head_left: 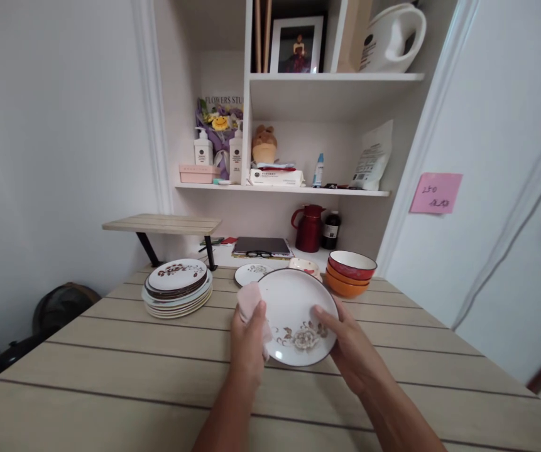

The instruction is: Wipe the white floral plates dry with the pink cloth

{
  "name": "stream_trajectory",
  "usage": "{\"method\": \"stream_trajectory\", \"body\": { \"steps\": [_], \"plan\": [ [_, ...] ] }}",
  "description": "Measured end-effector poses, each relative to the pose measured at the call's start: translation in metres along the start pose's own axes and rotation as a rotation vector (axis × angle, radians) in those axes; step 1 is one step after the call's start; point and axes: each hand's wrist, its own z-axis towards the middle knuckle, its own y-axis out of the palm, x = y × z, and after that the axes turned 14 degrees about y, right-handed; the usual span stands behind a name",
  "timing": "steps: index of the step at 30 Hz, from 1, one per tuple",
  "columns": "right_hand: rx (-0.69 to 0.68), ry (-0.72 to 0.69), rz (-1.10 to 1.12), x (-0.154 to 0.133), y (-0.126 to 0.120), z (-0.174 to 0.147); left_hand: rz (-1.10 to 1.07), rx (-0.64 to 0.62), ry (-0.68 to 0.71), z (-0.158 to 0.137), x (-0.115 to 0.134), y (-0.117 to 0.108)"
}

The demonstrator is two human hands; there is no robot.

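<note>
A white plate [293, 301] with a dark rim and a brown flower print is held up over the table, tilted toward me. My right hand [345, 339] grips its right edge, thumb on the face and fingers behind. In my left hand [249, 339] is a pale pink cloth [250, 297], pinched against the plate's left edge. Behind the held plate, a smaller flowered plate [251, 274] lies on the table, partly covered. A patterned shallow bowl [305, 266] sits beside it, also partly hidden.
To the left stands a stack of plates [178, 295] near a small raised shelf [161, 223]. Stacked red and orange bowls [349, 282] are at the right. Farther back are a closed laptop [261, 246], glasses, a red thermos jug [308, 229] and a dark bottle [331, 230].
</note>
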Motion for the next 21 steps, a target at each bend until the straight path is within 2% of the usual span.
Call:
{"method": "stream_trajectory", "body": {
  "steps": [4, 8, 11, 15, 21],
  "plan": [
    [0.012, -0.076, -0.119, -0.007, -0.009, 0.0, 0.065, -0.116, 0.061, -0.005, 0.011, 0.003],
    [0.084, -0.101, -0.282, -0.011, -0.016, 0.002, 0.118, -0.24, 0.09, -0.009, 0.018, 0.006],
    [0.113, -0.116, -0.292, -0.011, -0.017, 0.003, 0.128, -0.284, 0.087, -0.011, 0.019, 0.006],
    [0.122, -0.174, -0.147, -0.002, -0.01, 0.005, 0.075, -0.242, 0.054, -0.007, 0.015, 0.006],
    [0.159, -0.158, 0.062, 0.012, 0.003, 0.009, -0.095, -0.144, -0.011, -0.002, 0.005, 0.004]
  ]
}}
